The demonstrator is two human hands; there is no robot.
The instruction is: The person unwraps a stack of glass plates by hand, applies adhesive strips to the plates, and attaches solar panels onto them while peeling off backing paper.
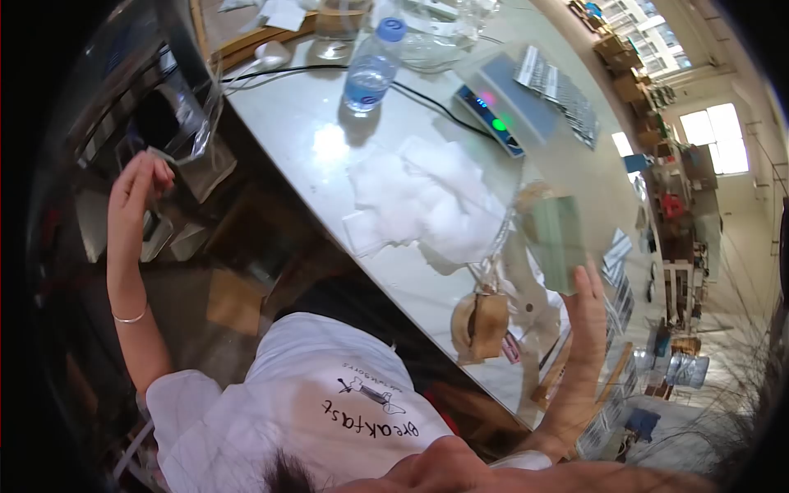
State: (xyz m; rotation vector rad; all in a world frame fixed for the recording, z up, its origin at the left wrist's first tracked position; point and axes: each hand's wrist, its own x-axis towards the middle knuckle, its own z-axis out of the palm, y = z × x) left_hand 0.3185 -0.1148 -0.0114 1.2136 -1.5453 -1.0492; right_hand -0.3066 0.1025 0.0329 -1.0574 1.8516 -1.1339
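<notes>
My left hand (140, 185) is raised at the left, off the table, with its fingers pinched together. Clear plastic (201, 123) lies close beside those fingertips; whether they grip anything is hidden. On the right, my right hand (586, 292) has its fingers along the lower edge of a pale green, flat rectangular pack (554, 242), blurred and apparently held over the table. Left of the pack, a loose heap of thin white pieces (427, 197) covers the middle of the white table (279, 123). A brown roll-like object (481, 326) sits near the table edge.
Behind the heap stand a water bottle (371, 66) and a box with a lit green display (497, 115), with silver strips (559, 90) on top. A black cable (427, 97) crosses the table. Below my left arm is a cardboard piece (234, 301).
</notes>
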